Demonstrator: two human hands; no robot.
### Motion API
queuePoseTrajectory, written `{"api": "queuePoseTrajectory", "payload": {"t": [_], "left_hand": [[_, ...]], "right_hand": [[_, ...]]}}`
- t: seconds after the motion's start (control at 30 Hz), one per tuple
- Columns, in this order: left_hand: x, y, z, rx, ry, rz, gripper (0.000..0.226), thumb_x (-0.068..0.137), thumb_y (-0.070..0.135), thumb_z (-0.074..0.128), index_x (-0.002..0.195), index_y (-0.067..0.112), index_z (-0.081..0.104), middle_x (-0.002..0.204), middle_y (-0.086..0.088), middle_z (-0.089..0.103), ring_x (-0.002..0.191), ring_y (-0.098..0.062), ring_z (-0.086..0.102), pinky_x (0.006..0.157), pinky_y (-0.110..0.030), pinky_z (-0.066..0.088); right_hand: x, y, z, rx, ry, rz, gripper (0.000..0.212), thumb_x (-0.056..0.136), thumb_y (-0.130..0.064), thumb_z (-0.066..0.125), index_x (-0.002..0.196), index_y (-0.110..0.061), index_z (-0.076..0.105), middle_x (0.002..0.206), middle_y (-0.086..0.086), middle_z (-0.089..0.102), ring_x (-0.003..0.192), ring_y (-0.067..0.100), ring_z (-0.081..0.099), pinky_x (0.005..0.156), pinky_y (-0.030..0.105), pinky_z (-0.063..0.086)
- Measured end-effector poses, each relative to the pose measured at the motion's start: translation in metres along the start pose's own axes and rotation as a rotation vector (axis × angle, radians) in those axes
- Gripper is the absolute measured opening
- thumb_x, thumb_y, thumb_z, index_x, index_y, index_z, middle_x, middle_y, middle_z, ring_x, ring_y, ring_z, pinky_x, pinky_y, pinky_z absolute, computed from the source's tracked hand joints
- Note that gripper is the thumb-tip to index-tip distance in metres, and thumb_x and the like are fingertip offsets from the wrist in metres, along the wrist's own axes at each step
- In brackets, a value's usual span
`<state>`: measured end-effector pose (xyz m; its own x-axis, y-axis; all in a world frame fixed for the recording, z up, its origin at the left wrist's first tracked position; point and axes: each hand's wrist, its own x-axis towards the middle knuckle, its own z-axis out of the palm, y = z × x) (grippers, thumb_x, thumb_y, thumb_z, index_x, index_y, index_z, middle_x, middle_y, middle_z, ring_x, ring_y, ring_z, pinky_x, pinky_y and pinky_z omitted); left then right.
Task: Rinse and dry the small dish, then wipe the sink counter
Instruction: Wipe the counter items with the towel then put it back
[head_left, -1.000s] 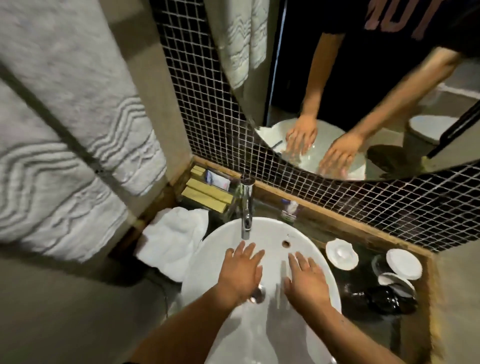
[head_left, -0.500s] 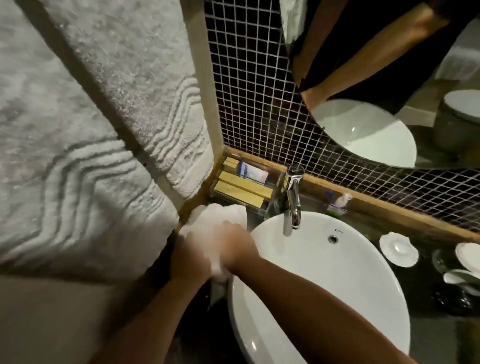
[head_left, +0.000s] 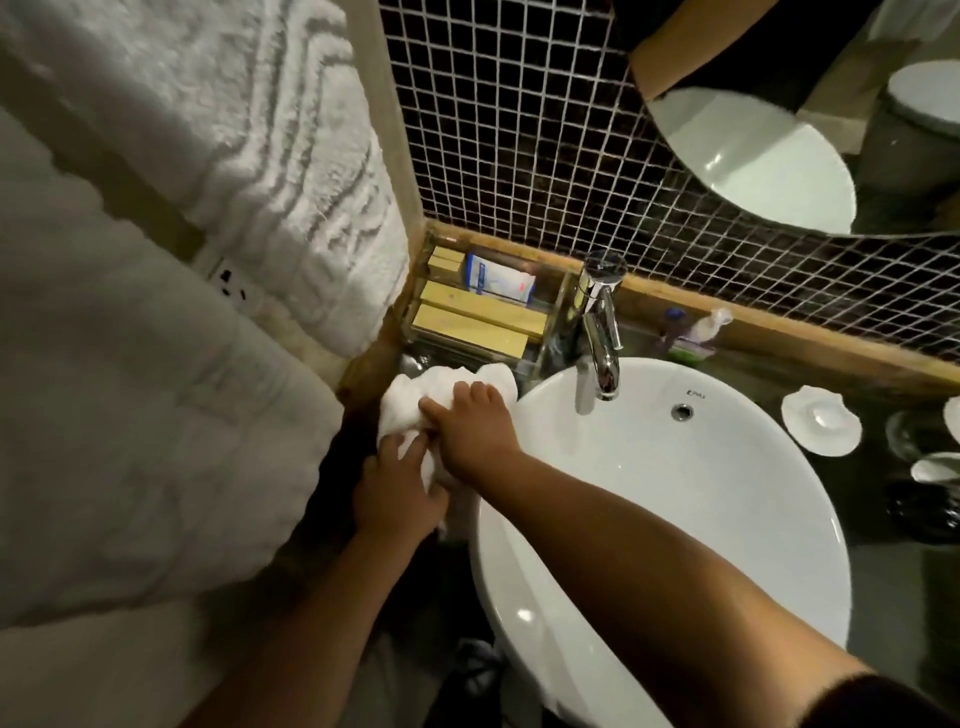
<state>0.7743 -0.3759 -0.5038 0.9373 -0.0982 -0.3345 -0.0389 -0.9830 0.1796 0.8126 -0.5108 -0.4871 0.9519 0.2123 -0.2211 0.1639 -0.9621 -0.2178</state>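
I've shifted both hands off the basin (head_left: 701, 499) onto the cloth (head_left: 415, 400) | left hand (head_left: 397, 491) and right hand (head_left: 470, 436) curled, gripping it – drying prep, I judge | small dish (head_left: 821, 423) well right of my fingers, empty | tray (head_left: 550, 332) beyond fingertips holds boxes (head_left: 470, 325)

Dark sink counter (head_left: 878, 561), wood-edged along the tiled wall. Resting on it: white round basin (head_left: 675, 519) in the middle; crumpled white cloth (head_left: 415, 400) at its left, pressed under both hands; clear tray of yellow boxes (head_left: 467, 327) in the back left corner; small white dish (head_left: 821, 422) right of the basin, near more white dishes at the edge.
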Motion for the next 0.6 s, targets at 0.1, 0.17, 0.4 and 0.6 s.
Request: {"api": "queuePoseTrajectory", "payload": {"t": [0.1,0.17,0.4,0.6], "left_hand": [[-0.006,0.002,-0.008,0.069,0.000,0.004,0.066,0.086,0.065,0.054,0.145,0.039,0.038,0.151,-0.003,0.038,0.124,-0.031,0.048,0.090,-0.044,0.052],[-0.005,0.001,-0.014,0.104,0.050,0.019,0.062,0.088,0.060,0.052,0.144,0.034,0.042,0.150,-0.005,0.040,0.125,-0.031,0.048,0.090,-0.043,0.051],[-0.006,-0.005,0.000,0.172,0.001,0.032,0.082,0.095,0.051,0.050,0.159,0.029,0.005,0.168,0.002,0.005,0.149,-0.029,0.017,0.105,-0.049,0.044],[-0.008,-0.004,0.010,0.325,0.073,0.107,0.099,0.085,0.063,0.061,0.159,0.021,0.011,0.166,-0.010,0.017,0.149,-0.034,0.021,0.107,-0.050,0.040]], "right_hand": [[-0.007,0.003,-0.003,-0.022,0.046,-0.035,0.064,0.080,-0.048,0.073,0.137,-0.035,0.048,0.140,0.018,0.045,0.126,0.038,0.041,0.111,0.054,0.033],[-0.010,0.001,-0.008,0.002,0.074,-0.099,0.061,0.075,-0.045,0.079,0.129,-0.030,0.056,0.135,0.017,0.050,0.119,0.034,0.046,0.102,0.050,0.043],[-0.020,-0.011,0.004,0.124,0.104,-0.147,0.049,0.079,-0.031,0.079,0.120,-0.010,0.063,0.116,0.012,0.062,0.107,0.028,0.057,0.100,0.042,0.045],[-0.031,-0.007,0.030,0.069,0.097,-0.081,0.078,0.088,-0.042,0.071,0.152,-0.014,0.035,0.163,0.013,0.027,0.152,0.036,0.016,0.122,0.052,0.008]]}}
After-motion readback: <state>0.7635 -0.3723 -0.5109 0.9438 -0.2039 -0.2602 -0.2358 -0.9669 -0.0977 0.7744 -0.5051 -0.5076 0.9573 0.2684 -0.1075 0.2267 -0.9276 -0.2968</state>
